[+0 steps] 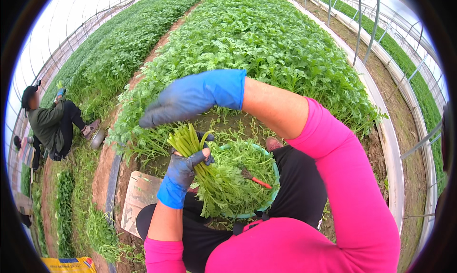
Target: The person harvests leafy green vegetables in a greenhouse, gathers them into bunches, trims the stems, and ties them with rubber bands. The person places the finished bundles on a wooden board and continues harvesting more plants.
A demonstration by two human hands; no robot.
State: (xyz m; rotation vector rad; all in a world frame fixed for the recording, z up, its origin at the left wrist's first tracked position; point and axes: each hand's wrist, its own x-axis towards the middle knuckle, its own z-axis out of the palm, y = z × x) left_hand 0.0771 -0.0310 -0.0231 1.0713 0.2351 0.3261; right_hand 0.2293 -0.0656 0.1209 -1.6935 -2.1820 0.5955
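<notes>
My left hand (184, 167), in a blue glove, grips a bunch of leafy green stems (189, 144), cut ends up and leaves hanging down. Above it my right hand (185, 98), in a blue glove too, is stretched out flat with a slight blur, palm side hidden, holding nothing that I can see. Between my legs stands a light-blue basin (276, 180) full of loose leaves. On these leaves lies a tool with a red handle (261, 182), its dark end partly among the greens.
Dense leafy crop (264, 48) grows in front of me. A flat worn board (137, 198) lies at my left. Another person (51, 121) sits farther left, holding greens. A white plastic edging (391, 158) and metal hoops run along the right. A yellow bag (71, 265) lies lower left.
</notes>
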